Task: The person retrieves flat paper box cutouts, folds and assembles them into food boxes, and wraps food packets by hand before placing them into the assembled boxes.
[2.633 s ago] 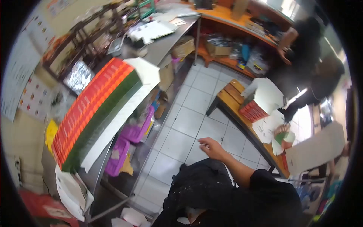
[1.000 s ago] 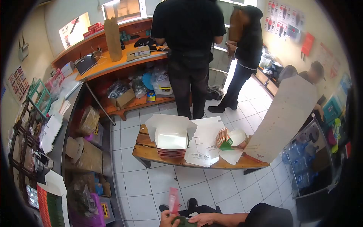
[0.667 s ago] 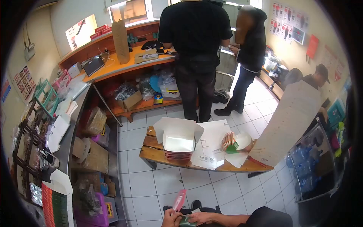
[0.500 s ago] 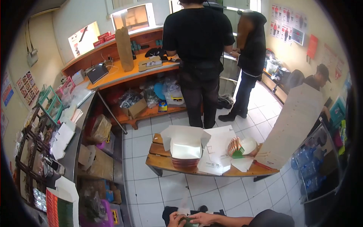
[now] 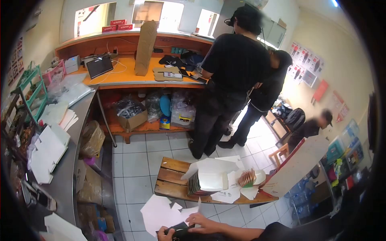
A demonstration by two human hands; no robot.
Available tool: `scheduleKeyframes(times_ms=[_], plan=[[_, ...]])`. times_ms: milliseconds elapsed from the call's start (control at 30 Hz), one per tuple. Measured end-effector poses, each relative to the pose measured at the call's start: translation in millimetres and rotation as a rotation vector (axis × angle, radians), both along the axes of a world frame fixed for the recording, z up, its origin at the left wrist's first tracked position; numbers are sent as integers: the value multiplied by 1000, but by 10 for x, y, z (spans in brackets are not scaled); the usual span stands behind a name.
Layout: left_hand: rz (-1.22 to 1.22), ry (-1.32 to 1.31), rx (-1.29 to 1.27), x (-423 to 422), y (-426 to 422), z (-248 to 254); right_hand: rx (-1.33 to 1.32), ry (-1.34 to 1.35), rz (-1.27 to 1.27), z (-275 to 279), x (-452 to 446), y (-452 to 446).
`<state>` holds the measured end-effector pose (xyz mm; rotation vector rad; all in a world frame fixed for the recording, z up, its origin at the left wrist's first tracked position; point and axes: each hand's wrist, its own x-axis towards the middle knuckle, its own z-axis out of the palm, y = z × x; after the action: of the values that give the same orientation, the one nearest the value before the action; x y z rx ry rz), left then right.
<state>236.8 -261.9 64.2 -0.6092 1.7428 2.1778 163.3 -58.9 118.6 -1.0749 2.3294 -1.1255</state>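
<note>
While the left hand (image 5: 164, 233) has its grip closed on the dark near edge of a white card sheet (image 5: 159, 211), the right hand (image 5: 203, 224) bends close by a raised flap (image 5: 199, 205); I cannot tell whether that grip is closed on it. The sheet extends ahead of the left hand, on the near side of the wooden bench (image 5: 171, 172), where nested boxes (image 5: 201, 182) stand beside smaller cartons (image 5: 246, 178)

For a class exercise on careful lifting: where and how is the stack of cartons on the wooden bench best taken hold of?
Probably low on opposite sides of the stack of cartons, coming from the near side of the wooden bench. The layered edges suggest several nested cartons, so gripping just the top one might leave others; its thin white flaps spread outward and could bend.
</note>
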Motion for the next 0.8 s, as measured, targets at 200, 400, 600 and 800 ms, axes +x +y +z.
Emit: scheduleKeyframes(times_ms=[200, 400, 600, 800], plan=[[-55, 15, 13, -344, -404, 10, 191, 28, -339, -156, -341, -601], [-165, 192, -161, -407, -513, -625, 374, -59, -201, -37, -386, -936], [-42, 133, 52, -416, -883, -242, 306, -79, -53, -95, -479, -1295], [-49, 155, 193, -429, -990, 7, 221, 30, 112, 237, -529, -1268]])
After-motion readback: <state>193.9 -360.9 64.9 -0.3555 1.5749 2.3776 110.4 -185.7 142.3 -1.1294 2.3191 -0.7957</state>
